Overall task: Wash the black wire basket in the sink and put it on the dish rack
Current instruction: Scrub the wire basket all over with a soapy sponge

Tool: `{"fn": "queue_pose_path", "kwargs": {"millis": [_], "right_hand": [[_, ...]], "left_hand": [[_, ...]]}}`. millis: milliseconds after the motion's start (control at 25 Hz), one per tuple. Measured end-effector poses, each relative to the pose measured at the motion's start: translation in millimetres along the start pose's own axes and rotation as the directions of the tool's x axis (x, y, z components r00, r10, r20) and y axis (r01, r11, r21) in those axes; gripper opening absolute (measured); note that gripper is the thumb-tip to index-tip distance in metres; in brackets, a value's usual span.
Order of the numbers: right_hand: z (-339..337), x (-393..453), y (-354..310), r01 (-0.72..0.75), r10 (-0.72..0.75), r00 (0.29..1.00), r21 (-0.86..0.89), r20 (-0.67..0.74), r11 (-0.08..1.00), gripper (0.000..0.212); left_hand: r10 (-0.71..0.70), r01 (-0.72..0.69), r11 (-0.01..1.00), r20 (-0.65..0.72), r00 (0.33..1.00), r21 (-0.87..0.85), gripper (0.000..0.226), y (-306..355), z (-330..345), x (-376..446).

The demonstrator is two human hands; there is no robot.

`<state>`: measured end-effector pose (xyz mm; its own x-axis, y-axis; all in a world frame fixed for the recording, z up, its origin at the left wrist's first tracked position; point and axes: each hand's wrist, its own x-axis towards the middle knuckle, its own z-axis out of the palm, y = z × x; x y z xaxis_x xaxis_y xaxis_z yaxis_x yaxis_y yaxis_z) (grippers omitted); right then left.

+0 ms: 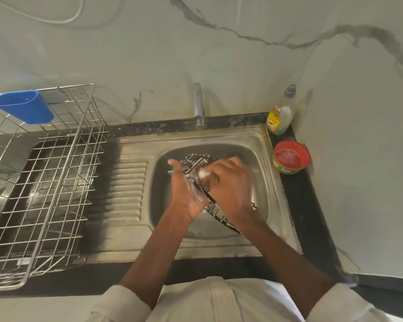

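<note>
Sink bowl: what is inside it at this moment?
Inside the sink bowl is the soapy black wire basket, tilted. The left hand holds it; the right hand scrubs, blurred, with something white. The hands hide the basket's middle and the drain.

Dim greenish light, wide-angle bending at the edges, motion blur on the right hand [228, 182]
</note>
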<state>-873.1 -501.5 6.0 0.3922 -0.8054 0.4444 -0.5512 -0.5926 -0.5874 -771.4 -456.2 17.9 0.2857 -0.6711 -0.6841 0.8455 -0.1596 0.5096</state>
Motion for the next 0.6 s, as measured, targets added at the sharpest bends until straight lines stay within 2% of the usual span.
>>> {"fn": "queue_pose_path", "kwargs": {"millis": [80, 120, 200, 240, 360, 480, 560, 600], "right_hand": [[-2.0, 1.9, 7.1, -0.179, 0.179, 0.983, 0.005, -0.042, 0.984, 0.019], [-1.5, -2.6, 7.2, -0.139, 0.139, 0.990, 0.003, -0.008, 0.990, 0.020], [-2.4, -18.9, 6.2, 0.048, -0.045, 0.996, -0.033, 0.081, 0.998, 0.021], [-4.5, -23.3, 10.6, 0.054, -0.050, 0.995, -0.051, 0.081, 0.997, 0.022], [-8.5, -19.0, 19.3, -0.191, 0.191, 0.981, -0.037, 0.014, 0.981, 0.027], [-1.4, -18.0, -15.6, -0.112, 0.109, 0.991, 0.034, 0.081, 0.993, 0.024], [-4.6, -23.5, -13.9, -0.064, 0.064, 0.995, -0.005, 0.080, 0.998, 0.025], [-9.9, -27.6, -2.2, -0.093, 0.097, 0.992, -0.049, 0.079, 0.994, 0.027]], "left_hand": [[-0.001, 0.001, 1.000, -0.025, 1.000, -0.015, 0.097, 1.0, -1.2, -0.1], [-0.015, 0.014, 0.999, -0.027, 1.000, -0.039, 0.097, 1.5, -2.3, 0.4], [-0.035, 0.033, 0.994, -0.016, 0.999, -0.106, 0.093, 3.7, -6.4, 4.0], [-0.033, 0.031, 0.991, -0.014, 0.999, -0.130, 0.092, 4.9, -8.2, 7.2], [-0.010, 0.015, 0.985, 0.032, 0.999, -0.172, 0.092, 3.8, -11.1, 12.6], [-0.019, 0.033, 0.977, 0.068, 0.997, -0.208, 0.079, 4.5, -11.8, 18.4], [0.008, 0.023, 0.969, 0.121, 0.993, -0.247, 0.077, 6.5, -11.5, 18.3], [0.035, 0.009, 0.961, 0.154, 0.987, -0.277, 0.079, 8.1, -10.3, 16.4]]}}
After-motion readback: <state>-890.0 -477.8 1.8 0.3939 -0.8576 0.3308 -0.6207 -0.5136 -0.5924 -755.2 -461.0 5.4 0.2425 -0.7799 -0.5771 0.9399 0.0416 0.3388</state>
